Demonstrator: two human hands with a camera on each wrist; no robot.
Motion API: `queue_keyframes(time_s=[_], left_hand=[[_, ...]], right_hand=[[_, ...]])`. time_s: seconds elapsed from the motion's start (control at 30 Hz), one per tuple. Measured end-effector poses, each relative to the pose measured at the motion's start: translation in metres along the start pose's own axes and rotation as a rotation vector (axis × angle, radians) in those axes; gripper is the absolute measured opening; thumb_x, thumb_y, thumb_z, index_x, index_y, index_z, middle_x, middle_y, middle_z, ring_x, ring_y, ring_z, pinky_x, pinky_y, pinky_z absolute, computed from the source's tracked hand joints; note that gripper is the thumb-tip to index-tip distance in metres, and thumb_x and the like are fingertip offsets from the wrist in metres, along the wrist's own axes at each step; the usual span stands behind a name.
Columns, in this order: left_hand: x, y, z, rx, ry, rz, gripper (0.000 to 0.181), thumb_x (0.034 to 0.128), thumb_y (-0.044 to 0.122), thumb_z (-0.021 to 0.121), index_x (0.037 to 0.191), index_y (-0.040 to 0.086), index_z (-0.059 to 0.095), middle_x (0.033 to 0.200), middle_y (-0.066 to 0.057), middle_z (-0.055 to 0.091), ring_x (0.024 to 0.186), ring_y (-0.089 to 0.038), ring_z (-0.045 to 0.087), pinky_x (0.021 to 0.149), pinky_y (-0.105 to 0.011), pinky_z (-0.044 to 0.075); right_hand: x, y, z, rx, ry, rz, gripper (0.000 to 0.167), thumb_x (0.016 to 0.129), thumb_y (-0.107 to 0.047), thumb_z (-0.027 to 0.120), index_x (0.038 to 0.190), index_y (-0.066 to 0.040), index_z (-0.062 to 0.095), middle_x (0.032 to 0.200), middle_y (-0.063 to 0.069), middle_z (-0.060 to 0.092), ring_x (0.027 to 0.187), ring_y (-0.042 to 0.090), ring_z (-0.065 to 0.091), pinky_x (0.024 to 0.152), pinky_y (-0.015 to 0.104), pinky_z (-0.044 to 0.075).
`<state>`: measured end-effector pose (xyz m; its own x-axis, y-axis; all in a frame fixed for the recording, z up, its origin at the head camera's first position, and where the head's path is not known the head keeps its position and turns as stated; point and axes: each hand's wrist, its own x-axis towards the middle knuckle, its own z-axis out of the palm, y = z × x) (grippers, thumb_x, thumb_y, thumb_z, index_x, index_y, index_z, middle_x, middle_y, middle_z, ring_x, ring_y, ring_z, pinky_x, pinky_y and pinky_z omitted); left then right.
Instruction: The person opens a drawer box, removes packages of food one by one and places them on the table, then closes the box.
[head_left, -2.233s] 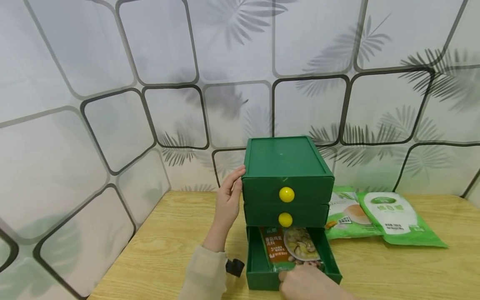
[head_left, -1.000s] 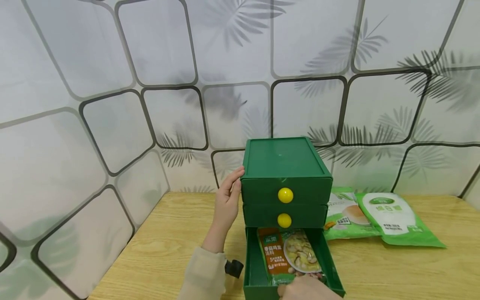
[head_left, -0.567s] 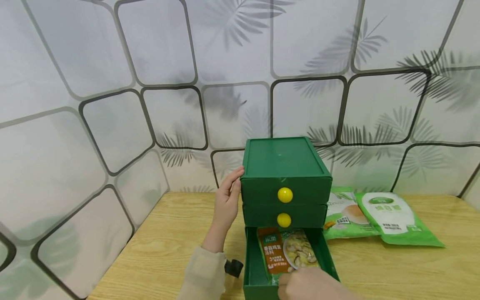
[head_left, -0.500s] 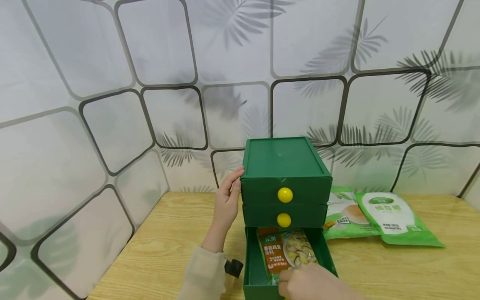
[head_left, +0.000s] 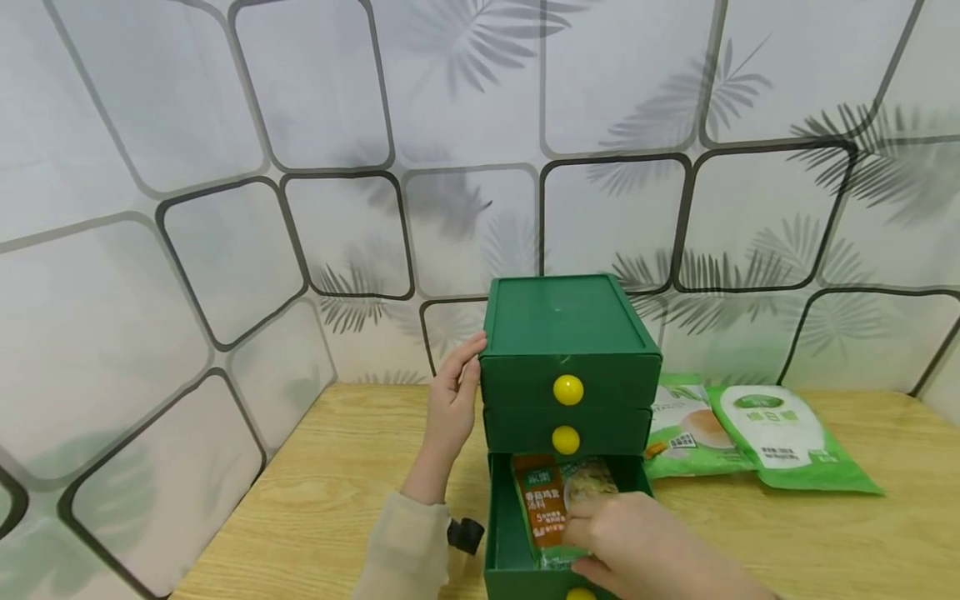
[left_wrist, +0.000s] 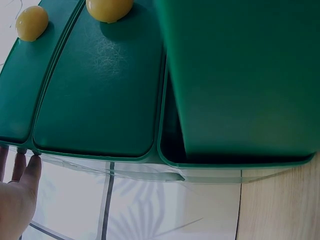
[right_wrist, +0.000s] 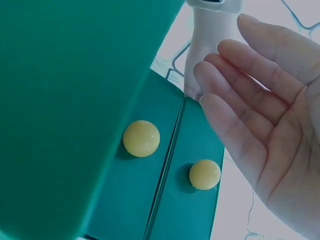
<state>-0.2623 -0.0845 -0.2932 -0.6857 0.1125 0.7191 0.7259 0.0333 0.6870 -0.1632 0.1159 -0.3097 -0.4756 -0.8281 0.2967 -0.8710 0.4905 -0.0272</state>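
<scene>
A green drawer cabinet [head_left: 566,317] with round yellow knobs stands on the wooden table. Its bottom drawer [head_left: 517,579] is pulled out, and an orange and green soup seasoning packet [head_left: 542,510] lies inside. My left hand [head_left: 452,407] rests against the cabinet's left side, fingertips at the front edge; the left wrist view shows those fingers [left_wrist: 31,172] against the side. My right hand [head_left: 633,537] is over the drawer's front part, covering some of the packet. In the right wrist view its fingers [right_wrist: 232,120] are loosely bent, with nothing between them.
Two green and white food bags, one with a round picture [head_left: 701,433] and one mostly white [head_left: 783,429], lie right of the cabinet. A patterned curtain [head_left: 465,217] hangs behind the table. A black strap piece [head_left: 467,535] is beside my left sleeve.
The bottom drawer slid further out, toward me. Then my right hand left its front, rising and moving forward over the packet, and the drawer's yellow knob came into view. My left hand stayed put.
</scene>
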Motion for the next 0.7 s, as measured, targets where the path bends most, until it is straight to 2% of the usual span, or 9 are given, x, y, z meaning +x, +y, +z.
queue_keyframes(time_s=[0.1, 0.23, 0.47, 0.7], left_hand=[[0.0, -0.001, 0.0, 0.011, 0.0, -0.008, 0.028, 0.0935, -0.004, 0.036, 0.118, -0.011, 0.049, 0.128, -0.023, 0.042, 0.122, -0.029, 0.035, 0.098, -0.039, 0.03], [0.0, -0.002, 0.0, 0.025, 0.003, -0.025, 0.028, 0.0939, -0.002, 0.036, 0.118, -0.01, 0.049, 0.128, -0.02, 0.043, 0.122, -0.026, 0.035, 0.098, -0.038, 0.032], [0.0, -0.004, 0.0, 0.029, 0.0, -0.021, 0.029, 0.094, -0.002, 0.036, 0.118, -0.009, 0.049, 0.129, -0.02, 0.042, 0.122, -0.026, 0.035, 0.098, -0.038, 0.032], [0.001, -0.004, 0.0, 0.036, 0.002, -0.006, 0.028, 0.0939, -0.003, 0.036, 0.118, -0.01, 0.049, 0.128, -0.022, 0.043, 0.121, -0.028, 0.036, 0.097, -0.042, 0.032]], right_hand=[[0.0, 0.002, 0.0, 0.027, 0.028, 0.023, 0.013, 0.071, -0.015, 0.073, 0.075, -0.02, 0.061, 0.074, -0.016, 0.049, 0.06, -0.005, 0.044, 0.05, 0.01, 0.036], [0.002, 0.005, -0.001, 0.035, 0.054, 0.055, 0.02, 0.071, -0.012, 0.072, 0.066, -0.021, 0.054, 0.068, -0.017, 0.041, 0.053, -0.005, 0.035, 0.046, 0.009, 0.032], [0.008, 0.006, -0.006, 0.058, 0.053, 0.114, 0.019, 0.073, -0.015, 0.072, 0.067, -0.02, 0.054, 0.069, -0.015, 0.045, 0.055, -0.004, 0.039, 0.047, 0.012, 0.035], [0.01, 0.011, -0.005, 0.108, 0.003, 0.159, 0.011, 0.075, -0.015, 0.071, 0.073, -0.018, 0.061, 0.072, -0.015, 0.049, 0.058, -0.003, 0.044, 0.049, 0.013, 0.038]])
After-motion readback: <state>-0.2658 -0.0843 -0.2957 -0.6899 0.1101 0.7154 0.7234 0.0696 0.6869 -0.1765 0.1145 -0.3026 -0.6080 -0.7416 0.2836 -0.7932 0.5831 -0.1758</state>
